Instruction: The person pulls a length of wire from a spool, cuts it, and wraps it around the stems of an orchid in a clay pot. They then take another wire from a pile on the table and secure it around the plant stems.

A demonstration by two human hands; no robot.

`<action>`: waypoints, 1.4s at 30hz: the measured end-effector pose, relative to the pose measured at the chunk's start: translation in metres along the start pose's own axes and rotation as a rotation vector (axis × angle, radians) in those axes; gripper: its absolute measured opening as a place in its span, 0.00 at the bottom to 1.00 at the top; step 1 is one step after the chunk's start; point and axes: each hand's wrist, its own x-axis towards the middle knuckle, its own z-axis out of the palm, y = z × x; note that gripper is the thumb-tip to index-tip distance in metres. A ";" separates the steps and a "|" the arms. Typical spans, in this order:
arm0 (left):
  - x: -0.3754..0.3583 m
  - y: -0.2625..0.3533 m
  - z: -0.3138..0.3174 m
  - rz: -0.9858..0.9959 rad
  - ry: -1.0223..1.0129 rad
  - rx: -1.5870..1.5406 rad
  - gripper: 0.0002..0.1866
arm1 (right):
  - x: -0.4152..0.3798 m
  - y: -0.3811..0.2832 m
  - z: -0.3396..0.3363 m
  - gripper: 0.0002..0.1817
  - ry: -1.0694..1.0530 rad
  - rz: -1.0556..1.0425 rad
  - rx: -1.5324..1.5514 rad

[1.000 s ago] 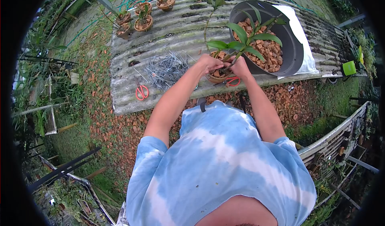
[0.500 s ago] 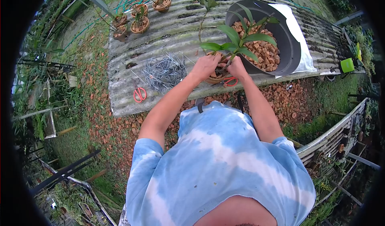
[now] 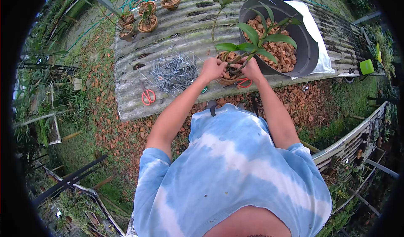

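Observation:
A clay pot (image 3: 227, 81) with brick chunks stands at the near edge of the corrugated sheet, and a leafy green plant (image 3: 253, 47) rises from it, leaning right. My left hand (image 3: 213, 68) is at the pot's left rim, its fingers bent together; what they hold, if anything, is too small to tell. On the right side of the pot, my right hand (image 3: 251, 69) has its fingers closed around the base of the plant's stem. Red-handled scissors (image 3: 244, 83) lie against the pot beneath my right hand.
A large dark tub (image 3: 307, 54) of brick chunks lies tilted on a white sheet (image 3: 324, 60). Left of my hands are a pile of metal wires (image 3: 173, 73) and a second pair of red scissors (image 3: 148, 97). Several small potted plants (image 3: 147, 23) stand at the back left.
My left hand has drawn slightly away from my right, showing more of the pot's contents. The plant has shifted a little to the right, and green handles now show beside my left wrist.

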 end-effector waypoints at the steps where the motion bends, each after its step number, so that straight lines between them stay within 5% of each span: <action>1: 0.001 0.004 0.002 -0.184 -0.082 -0.275 0.18 | 0.000 0.003 0.001 0.11 0.014 -0.017 0.022; 10: 0.018 0.007 0.019 -0.449 -0.016 -0.711 0.08 | 0.000 0.002 0.000 0.11 0.016 -0.065 0.059; 19: 0.016 0.009 0.031 -0.412 0.084 -0.584 0.03 | -0.001 0.000 -0.001 0.12 0.011 -0.050 0.066; 25: 0.000 -0.007 0.010 0.700 0.224 0.679 0.09 | 0.000 0.001 0.001 0.11 0.006 -0.032 -0.004; 28: 0.005 -0.019 -0.004 0.979 0.144 0.763 0.12 | -0.002 -0.006 -0.003 0.11 0.027 -0.046 0.008; 34: 0.007 -0.011 -0.002 0.911 0.116 0.408 0.09 | 0.000 0.005 0.000 0.11 0.022 -0.065 0.025; 37: -0.011 0.013 0.001 0.206 -0.027 0.021 0.11 | -0.001 0.001 0.001 0.11 0.018 -0.056 0.017; 42: 0.004 -0.006 0.015 -0.084 -0.050 -0.433 0.14 | 0.001 0.006 0.003 0.11 0.033 -0.034 0.075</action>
